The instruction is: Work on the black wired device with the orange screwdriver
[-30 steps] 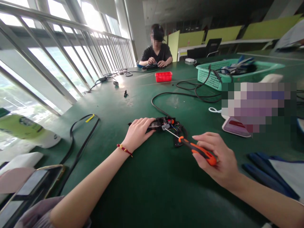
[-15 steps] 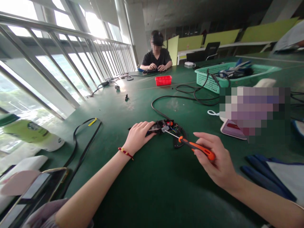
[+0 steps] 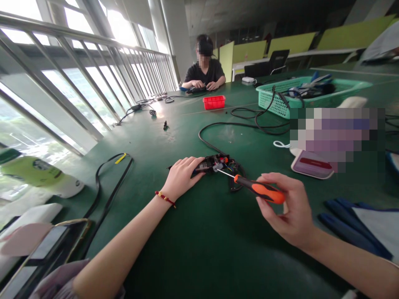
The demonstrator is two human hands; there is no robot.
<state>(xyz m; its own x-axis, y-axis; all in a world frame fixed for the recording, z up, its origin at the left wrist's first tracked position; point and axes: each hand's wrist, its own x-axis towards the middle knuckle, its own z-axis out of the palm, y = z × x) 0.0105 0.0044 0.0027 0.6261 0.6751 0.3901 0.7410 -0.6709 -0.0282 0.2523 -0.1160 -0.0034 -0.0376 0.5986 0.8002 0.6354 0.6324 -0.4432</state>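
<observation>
My left hand (image 3: 183, 176) is closed over the left end of a black corded device (image 3: 206, 165) and holds it on the table. The device's casing is opened, with coloured wires and a small red part showing at its right end. My right hand (image 3: 294, 209) grips an orange and black screwdriver (image 3: 260, 189) by its handle, between thumb and fingers. The thin shaft slants up to the left, its tip at a grey part (image 3: 217, 167) inside the device. Whether the tip sits in a screw is too small to tell.
A black cable (image 3: 215, 124) runs from the device towards a green basket (image 3: 274, 101) of tools. Further off are a red tray (image 3: 214, 103) and a person (image 3: 204, 72) handling something dark. A bottle (image 3: 40, 172) and phone (image 3: 46, 249) lie left, blue-and-white gloves (image 3: 352, 224) right.
The screwdriver handle has turned, showing more orange, and my right-hand fingers have shifted on it. My left hand and the device stay in place.
</observation>
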